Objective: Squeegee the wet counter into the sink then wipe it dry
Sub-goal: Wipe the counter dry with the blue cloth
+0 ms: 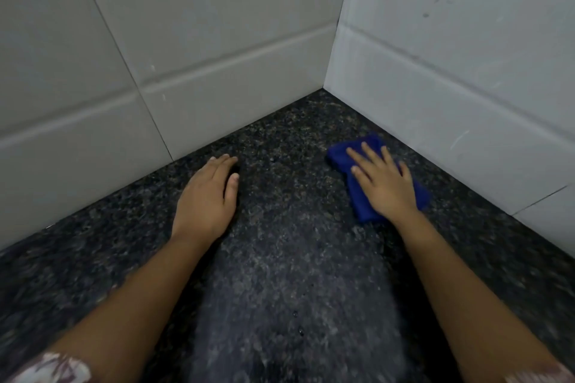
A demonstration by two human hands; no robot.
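Two white tiled walls meet in a corner at the back. Below them lies the dark, speckled tabletop, which fills the rest of the view. No sink and no squeegee can be seen here, so I think this is the wiping part of the job.

The left hand lies flat on the tabletop near the left wall. Its fingers are straight and close together, and it holds nothing. I think it is there to lean on — it keeps the body steady while the other arm reaches far in.

The right hand lies flat on top of a blue cloth, with its fingers straight and spread apart. It does not curl round the cloth; it presses down on it. Spread fingers push on more of the cloth at once, so more wet gets soaked up. The cloth is folded small and sits on the tabletop just beside the right wall, near the corner.

The walls stand in the way on two sides. The cloth can slide along them but not past them, so the thin line where wall meets tabletop may be hard to dry. The left hand also covers a patch that cannot be wiped until it lifts.

Smallest of all — a few tiny drops shine on the tabletop between the two arms, near the front. That spot looks like it needs a wipe.
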